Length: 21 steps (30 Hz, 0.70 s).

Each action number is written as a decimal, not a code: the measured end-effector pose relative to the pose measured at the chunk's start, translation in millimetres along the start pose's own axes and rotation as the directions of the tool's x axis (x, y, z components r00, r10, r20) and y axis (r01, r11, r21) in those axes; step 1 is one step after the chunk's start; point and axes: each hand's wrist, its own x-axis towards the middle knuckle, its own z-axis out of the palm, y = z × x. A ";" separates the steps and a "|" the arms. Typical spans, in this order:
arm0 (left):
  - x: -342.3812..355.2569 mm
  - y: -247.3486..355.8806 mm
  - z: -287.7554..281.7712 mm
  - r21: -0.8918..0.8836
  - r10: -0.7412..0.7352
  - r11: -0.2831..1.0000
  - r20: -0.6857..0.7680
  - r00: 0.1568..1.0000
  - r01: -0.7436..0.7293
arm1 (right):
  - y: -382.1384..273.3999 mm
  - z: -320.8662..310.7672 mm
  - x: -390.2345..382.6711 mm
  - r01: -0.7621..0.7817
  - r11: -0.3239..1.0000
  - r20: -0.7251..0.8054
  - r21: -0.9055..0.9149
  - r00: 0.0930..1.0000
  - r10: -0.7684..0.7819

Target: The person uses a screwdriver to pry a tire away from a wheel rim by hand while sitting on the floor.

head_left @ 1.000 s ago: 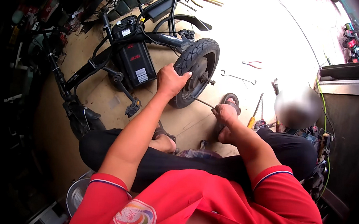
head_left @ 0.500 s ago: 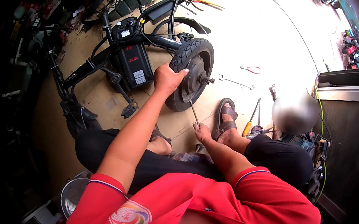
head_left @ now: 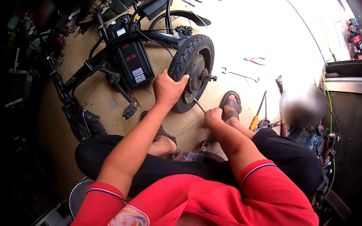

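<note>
A small black electric bicycle [head_left: 121,61] lies on its side on the floor. My left hand [head_left: 168,88] grips the black tyre of its rear wheel [head_left: 191,71] at the near edge. My right hand [head_left: 213,116] is closed around a thin metal tool [head_left: 199,105] whose tip points up toward the wheel hub. My legs in black trousers are folded under me, one sandalled foot [head_left: 231,106] just right of the right hand.
A wrench [head_left: 240,74] and red-handled pliers [head_left: 255,60] lie on the pale floor beyond the wheel. A yellow-handled screwdriver [head_left: 256,114] and other tools lie at the right, near a blurred round shape. A pedal [head_left: 130,109] sticks out at left. Dark clutter fills the left side.
My right hand has drawn back from beside the sandal toward my body and now angles the thin tool at the hub. The left hand has stayed on the tyre.
</note>
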 end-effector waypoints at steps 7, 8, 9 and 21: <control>-5.5 -8.9 -3.4 -0.048 0.001 0.999 -0.052 0.999 -0.004 | 31.1 -71.8 -14.3 0.314 0.947 0.176 -0.067 0.938 -0.298; -5.2 -6.0 -3.4 -0.076 -0.020 0.997 -0.029 0.999 0.017 | 49.1 -98.8 -10.1 0.336 0.941 0.267 -0.034 0.911 -0.315; -6.3 -8.5 -6.3 -0.106 -0.023 0.994 -0.036 0.999 0.019 | 60.4 -137.7 -17.3 0.265 0.964 0.277 -0.014 0.928 -0.251; -6.0 5.1 -5.6 0.013 -0.001 1.000 -0.042 0.999 0.001 | 284.3 -76.5 -109.8 -0.375 0.715 0.434 0.590 0.894 0.111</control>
